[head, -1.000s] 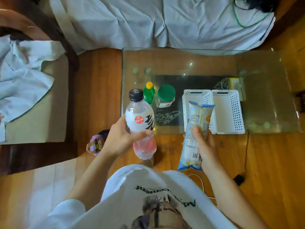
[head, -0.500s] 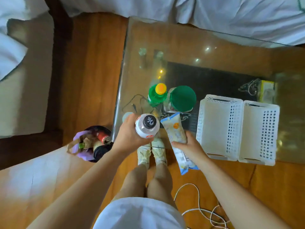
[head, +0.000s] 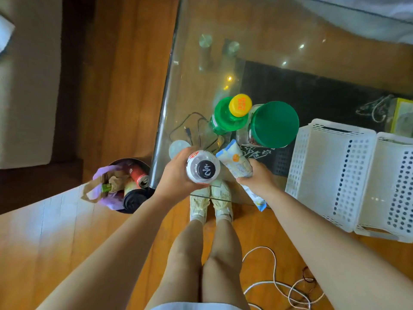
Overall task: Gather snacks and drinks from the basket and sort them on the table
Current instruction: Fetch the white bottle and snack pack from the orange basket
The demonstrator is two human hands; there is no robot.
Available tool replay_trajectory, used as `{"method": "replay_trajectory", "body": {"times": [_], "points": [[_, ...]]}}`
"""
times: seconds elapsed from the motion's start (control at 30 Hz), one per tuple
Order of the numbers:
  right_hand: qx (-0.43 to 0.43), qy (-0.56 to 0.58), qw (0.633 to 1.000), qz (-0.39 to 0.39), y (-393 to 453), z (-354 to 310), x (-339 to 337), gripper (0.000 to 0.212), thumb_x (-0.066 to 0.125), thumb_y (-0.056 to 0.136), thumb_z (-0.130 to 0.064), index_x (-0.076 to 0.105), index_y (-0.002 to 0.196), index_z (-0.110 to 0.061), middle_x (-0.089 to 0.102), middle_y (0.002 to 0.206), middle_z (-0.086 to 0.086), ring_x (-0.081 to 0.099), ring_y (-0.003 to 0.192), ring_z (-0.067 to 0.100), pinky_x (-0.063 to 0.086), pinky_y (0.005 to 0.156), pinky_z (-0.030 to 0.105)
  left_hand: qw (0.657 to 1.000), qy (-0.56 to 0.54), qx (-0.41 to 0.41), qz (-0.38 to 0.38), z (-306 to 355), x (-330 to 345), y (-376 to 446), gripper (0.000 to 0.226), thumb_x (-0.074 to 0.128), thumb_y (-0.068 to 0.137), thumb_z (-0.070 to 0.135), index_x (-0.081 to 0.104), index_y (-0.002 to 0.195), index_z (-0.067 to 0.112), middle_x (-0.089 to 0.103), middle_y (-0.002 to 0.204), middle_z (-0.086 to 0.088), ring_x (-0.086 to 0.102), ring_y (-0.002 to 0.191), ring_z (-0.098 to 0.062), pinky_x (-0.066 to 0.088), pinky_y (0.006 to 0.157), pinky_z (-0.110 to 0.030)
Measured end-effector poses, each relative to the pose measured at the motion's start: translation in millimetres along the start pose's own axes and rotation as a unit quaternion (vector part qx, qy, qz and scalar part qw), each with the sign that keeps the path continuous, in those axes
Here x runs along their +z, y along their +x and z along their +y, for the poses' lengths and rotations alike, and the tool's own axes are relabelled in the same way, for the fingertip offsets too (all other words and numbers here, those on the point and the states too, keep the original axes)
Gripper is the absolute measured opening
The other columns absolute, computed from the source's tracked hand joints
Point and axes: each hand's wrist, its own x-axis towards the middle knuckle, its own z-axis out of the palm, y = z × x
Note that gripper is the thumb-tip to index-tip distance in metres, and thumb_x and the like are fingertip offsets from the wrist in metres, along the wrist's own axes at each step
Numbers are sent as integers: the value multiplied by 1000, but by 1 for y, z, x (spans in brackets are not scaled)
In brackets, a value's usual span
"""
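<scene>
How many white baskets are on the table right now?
2: one white basket and a second white basket touching its far side, both empty at the near edge of the glass table.

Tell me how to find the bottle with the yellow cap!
Look at the glass table, near its front left corner. Two green-topped things stand side by side there, just beyond the hands. The bottle is the left one, green with a small yellow cap, while the jar beside it has a wide, flat green lid.
</scene>
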Motion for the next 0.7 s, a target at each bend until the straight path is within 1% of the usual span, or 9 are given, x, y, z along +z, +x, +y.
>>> {"method": "replay_trajectory", "body": {"times": [0.17, 0.27, 0.33, 0.4, 0.43, 0.5, 0.57, 0.63, 0.7], "points": [[-2, -35, 999, -10, 8, 1, 3, 44, 69, 78, -17, 52, 118, -11, 59, 120, 11, 56, 106, 28, 40, 78, 28, 1000, -28, -9, 4, -4, 3, -2, 65, 87, 57, 21, 56, 113, 26, 65, 106, 10, 62, 98, -10, 48, 79, -21], [-1, -50, 999, -14, 11, 2, 4, 44, 69, 78, -17, 52, 118, -11, 59, 120, 11, 56, 107, 28, 40, 77, 27, 999, -47, -17, 16, -5, 4, -6, 66, 87, 57, 19, 54, 113, 32, 64, 107, 12, 62, 99, -8, 49, 80, -22], [-2, -59, 998, -16, 12, 3, 4, 44, 69, 78, -17, 51, 119, -11, 58, 121, 11, 56, 107, 28, 40, 77, 27, 998, -50, -24, 22, -5, 4, -8, 68, 87, 57, 19, 54, 114, 31, 64, 109, 11, 62, 101, -9, 50, 82, -24], [-6, -76, 997, -14, 12, 4, 4, 46, 68, 79, -18, 50, 122, -13, 57, 122, 10, 55, 110, 29, 44, 80, 30, 998, -56, -35, 18, -4, 5, -8, 67, 87, 57, 18, 55, 115, 26, 64, 111, 5, 61, 103, -15, 51, 84, -32], [-10, -86, 996, -12, 12, 4, 4, 47, 67, 80, -18, 49, 124, -14, 57, 124, 10, 54, 112, 29, 46, 85, 33, 998, -56, -39, 11, -3, 5, -7, 66, 87, 57, 16, 56, 115, 21, 63, 111, 0, 61, 104, -21, 52, 85, -37], [-14, -106, 994, -11, 12, 5, 3, 52, 63, 83, -18, 44, 131, -15, 54, 130, 10, 50, 117, 30, 45, 94, 40, 998, -44, -42, -4, 0, 5, -5, 62, 85, 56, 14, 58, 112, 10, 62, 110, -12, 59, 104, -33, 51, 85, -48], [-8, -111, 994, -14, 8, 5, 1, 61, 60, 85, -17, 34, 140, -17, 46, 137, 12, 45, 123, 32, 42, 101, 44, 997, -42, -61, -6, 3, 5, -5, 66, 82, 56, 12, 55, 115, 3, 59, 114, -20, 56, 108, -40, 50, 88, -53], [-2, -115, 993, -17, 0, 5, -4, 69, 60, 87, -19, 25, 146, -20, 37, 143, 12, 41, 128, 32, 39, 103, 44, 994, -61, -90, -10, 5, 5, -10, 75, 80, 56, 10, 49, 124, 4, 56, 121, -20, 52, 115, -40, 45, 94, -57], [-3, -119, 993, -19, -11, 6, -12, 69, 60, 87, -20, 24, 146, -22, 36, 143, 11, 42, 127, 32, 41, 102, 43, 990, -74, -116, -13, 6, 6, -20, 81, 80, 59, 4, 45, 131, 10, 54, 128, -14, 49, 122, -33, 43, 100, -54]]}}
